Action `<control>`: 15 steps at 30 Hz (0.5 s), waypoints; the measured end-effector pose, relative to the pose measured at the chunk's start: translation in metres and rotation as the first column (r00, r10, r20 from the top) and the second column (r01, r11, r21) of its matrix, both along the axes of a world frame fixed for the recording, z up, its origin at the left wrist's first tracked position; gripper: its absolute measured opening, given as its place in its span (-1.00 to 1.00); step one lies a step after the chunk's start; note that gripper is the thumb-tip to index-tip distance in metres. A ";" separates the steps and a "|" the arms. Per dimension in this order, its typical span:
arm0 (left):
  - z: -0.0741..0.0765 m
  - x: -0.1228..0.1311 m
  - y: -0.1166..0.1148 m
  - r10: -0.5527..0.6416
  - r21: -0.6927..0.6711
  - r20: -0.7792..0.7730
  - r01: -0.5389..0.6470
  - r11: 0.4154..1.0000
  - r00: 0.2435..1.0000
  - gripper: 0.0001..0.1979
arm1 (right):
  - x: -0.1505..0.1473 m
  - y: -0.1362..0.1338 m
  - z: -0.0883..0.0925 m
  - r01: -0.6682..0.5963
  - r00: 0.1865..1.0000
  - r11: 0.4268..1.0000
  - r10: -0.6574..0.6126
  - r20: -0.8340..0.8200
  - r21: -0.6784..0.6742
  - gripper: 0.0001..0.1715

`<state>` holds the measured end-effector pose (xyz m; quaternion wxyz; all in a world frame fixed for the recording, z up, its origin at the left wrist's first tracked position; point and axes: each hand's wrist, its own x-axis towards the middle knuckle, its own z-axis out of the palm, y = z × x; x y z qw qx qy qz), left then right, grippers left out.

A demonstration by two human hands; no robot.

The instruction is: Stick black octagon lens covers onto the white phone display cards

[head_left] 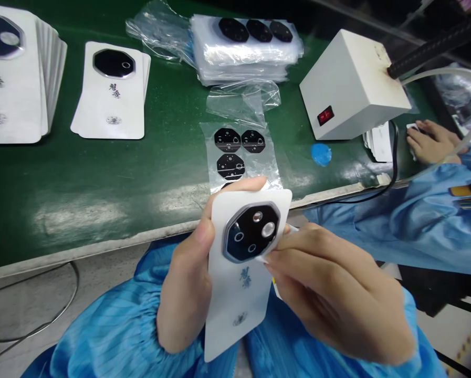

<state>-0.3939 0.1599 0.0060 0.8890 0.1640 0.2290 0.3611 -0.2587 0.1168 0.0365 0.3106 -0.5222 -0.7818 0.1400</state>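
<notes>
A white phone back panel (239, 299) with a black octagonal camera cover (246, 226) is held upright, slightly tilted, over my lap. My left hand (190, 278) grips its left edge, thumb at the front and fingers behind. At the panel's right side, my right hand (333, 283) pinches a thin whitish piece (262, 259) against the lower right rim of the cover. What this piece is cannot be made out. Just beyond the panel, a clear sheet (259, 168) with several black octagonal stickers (230, 166) lies at the green table's edge.
Stacked white panels (18, 94) and a smaller pile (128, 115) lie on the green table (101, 173) at left. Bagged sheets (243, 52) lie at the back. A white box (349, 84) with a red switch and a blue disc (321, 155) stand right, near a co-worker's hands (434, 142).
</notes>
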 end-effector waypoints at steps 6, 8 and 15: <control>-0.001 0.003 -0.002 0.087 -0.103 0.112 -0.076 0.992 0.990 -0.66 | -0.005 0.005 -0.007 0.074 0.991 0.996 -0.079 0.107 0.048 -0.87; -0.003 0.005 -0.003 0.113 -0.039 0.083 -0.110 0.993 0.990 -0.67 | -0.007 0.007 -0.007 0.103 0.984 0.993 -0.111 0.137 0.062 -0.89; -0.007 0.004 -0.004 0.104 0.121 0.016 -0.105 0.987 0.994 -0.65 | -0.011 0.010 -0.010 0.122 0.977 0.991 -0.129 0.168 0.053 -0.87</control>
